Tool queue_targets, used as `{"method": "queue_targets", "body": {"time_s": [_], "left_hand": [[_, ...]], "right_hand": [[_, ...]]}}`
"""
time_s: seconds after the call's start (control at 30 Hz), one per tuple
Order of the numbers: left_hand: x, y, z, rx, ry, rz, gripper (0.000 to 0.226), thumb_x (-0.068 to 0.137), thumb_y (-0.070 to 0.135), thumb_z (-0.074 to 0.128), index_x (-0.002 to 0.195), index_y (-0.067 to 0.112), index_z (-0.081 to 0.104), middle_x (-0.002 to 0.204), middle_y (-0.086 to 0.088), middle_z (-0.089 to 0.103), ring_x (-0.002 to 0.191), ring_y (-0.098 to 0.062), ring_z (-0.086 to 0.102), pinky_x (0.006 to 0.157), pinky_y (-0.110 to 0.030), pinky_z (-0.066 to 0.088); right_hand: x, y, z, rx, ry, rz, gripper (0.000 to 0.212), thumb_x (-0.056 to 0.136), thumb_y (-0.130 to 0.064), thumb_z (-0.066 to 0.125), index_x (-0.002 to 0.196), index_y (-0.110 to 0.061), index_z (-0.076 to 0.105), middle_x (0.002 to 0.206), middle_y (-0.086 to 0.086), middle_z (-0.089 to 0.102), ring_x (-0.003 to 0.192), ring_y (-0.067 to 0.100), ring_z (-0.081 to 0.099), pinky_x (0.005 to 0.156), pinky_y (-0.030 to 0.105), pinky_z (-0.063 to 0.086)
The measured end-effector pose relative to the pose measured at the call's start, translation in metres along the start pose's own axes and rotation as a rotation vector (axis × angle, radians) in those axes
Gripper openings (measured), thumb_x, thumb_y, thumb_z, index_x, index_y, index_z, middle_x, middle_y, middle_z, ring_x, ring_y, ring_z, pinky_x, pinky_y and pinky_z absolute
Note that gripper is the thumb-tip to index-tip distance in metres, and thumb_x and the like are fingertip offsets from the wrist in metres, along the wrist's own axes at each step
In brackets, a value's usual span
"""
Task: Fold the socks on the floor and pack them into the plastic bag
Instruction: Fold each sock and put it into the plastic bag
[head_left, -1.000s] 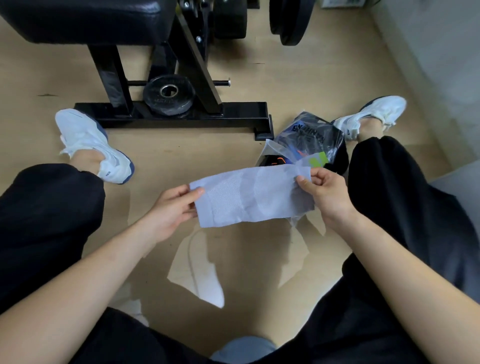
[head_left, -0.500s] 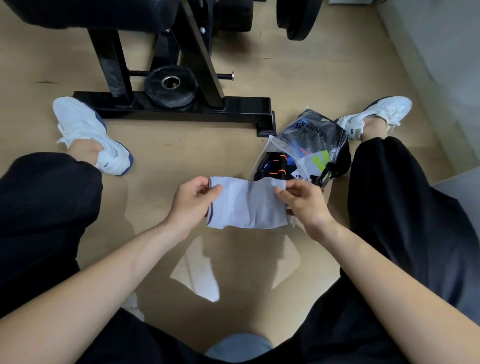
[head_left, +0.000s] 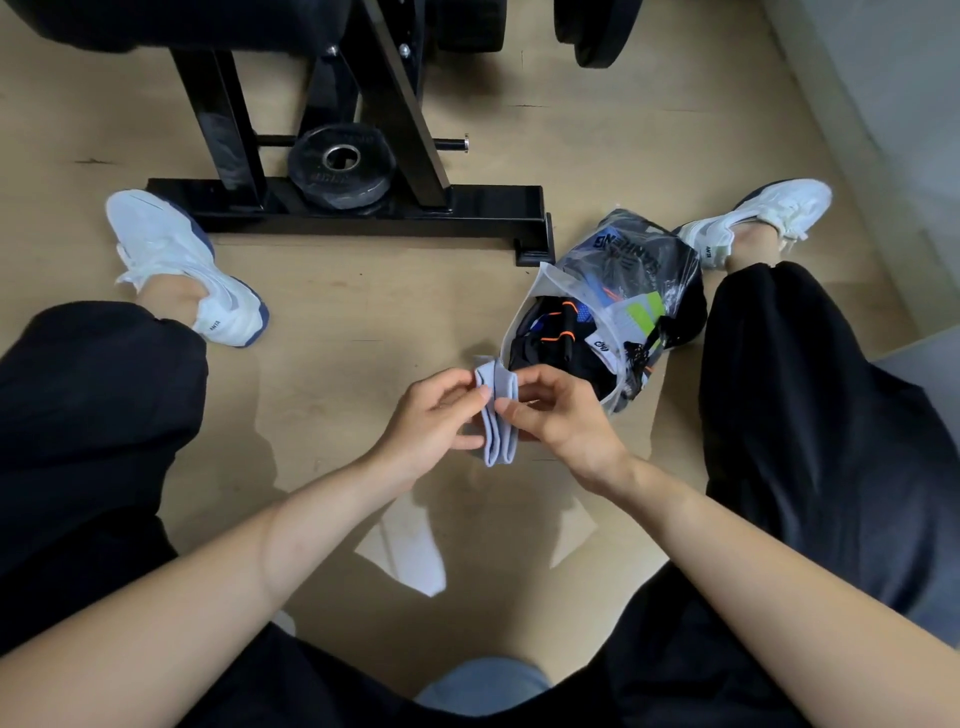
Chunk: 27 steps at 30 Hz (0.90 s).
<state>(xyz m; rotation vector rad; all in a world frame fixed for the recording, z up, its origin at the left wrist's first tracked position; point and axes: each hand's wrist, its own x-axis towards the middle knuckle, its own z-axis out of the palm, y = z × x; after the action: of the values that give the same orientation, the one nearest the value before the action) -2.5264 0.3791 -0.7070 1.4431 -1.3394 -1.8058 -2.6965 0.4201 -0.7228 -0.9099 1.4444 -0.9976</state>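
Container: clear plastic bag (head_left: 558, 286) lying on its side, mouth toward the person. Contents are dark garments with orange trim and a yellow-green item; further detail cannot be told.

Surface: pale wooden floor (head_left: 363, 322). A black bench frame (head_left: 363, 213) with a weight plate (head_left: 340, 161) stands beyond; the person's legs are spread to either side.

Task item: grey folded sock (head_left: 497, 421), held above the floor just beside the bag's mouth, its long axis running away from the person. Left hand (head_left: 434, 421) and right hand (head_left: 563, 415) each pinch it from opposite sides.
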Motion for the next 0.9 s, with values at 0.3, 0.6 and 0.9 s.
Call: {"method": "queue_targets", "body": {"time_s": [0.3,0.6,0.9], "left_hand": [[-0.006,0.007,-0.004,0.021,-0.162,0.047,0.038,0.092,0.035,0.056,0.123,0.017,0.069,0.112,-0.006,0.075,0.101,-0.019,0.073,0.083,-0.037,0.060],[0.013,0.006,-0.037,0.488,0.043,0.428,0.056,0.070,0.036,0.079,0.124,0.036,0.063,0.123,0.016,0.057,0.119,-0.004,0.053,0.093,-0.019,0.046],[0.019,-0.003,-0.036,0.305,-0.105,0.190,0.016,0.077,0.019,0.083,0.081,0.016,0.068,0.068,0.009,0.058,0.063,-0.007,0.048,0.059,-0.025,0.038]], "right_hand": [[0.005,0.005,-0.006,-0.242,0.074,-0.131,0.032,0.072,-0.041,0.082,0.089,-0.019,0.066,0.078,0.012,0.067,0.067,0.017,0.057,0.068,0.047,0.053],[0.009,-0.009,-0.036,-0.168,-0.258,-0.122,0.018,0.088,-0.009,0.074,0.105,-0.004,0.069,0.099,0.027,0.066,0.086,0.020,0.063,0.081,0.043,0.052],[0.010,-0.015,-0.045,0.038,-0.235,-0.049,0.015,0.090,0.000,0.067,0.105,-0.005,0.067,0.097,0.007,0.071,0.091,0.019,0.067,0.083,0.033,0.055]]}}
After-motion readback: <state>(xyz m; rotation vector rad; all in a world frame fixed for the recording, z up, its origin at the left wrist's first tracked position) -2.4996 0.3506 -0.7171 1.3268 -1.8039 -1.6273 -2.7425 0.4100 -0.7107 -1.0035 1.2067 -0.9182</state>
